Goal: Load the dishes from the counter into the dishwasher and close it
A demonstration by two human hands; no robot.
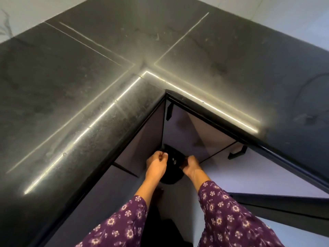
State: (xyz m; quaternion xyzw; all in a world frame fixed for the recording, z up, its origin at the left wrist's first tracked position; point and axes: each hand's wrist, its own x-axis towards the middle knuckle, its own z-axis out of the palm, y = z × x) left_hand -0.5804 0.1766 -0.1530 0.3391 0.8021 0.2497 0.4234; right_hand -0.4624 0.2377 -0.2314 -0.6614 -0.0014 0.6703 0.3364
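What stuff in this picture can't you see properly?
All in the head view:
- What the black round object is: it is dark, and the left hand and right hand cover its sides.
- Whether the left hand grips it: its curled fingers hide the contact.
- The ends of the dark stone counter: cut off by the picture's edges.
- What lies below the arms: the purple flowered sleeves cover it.

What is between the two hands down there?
A black round object, held at its edges by the left hand and right hand; seen in the head view.
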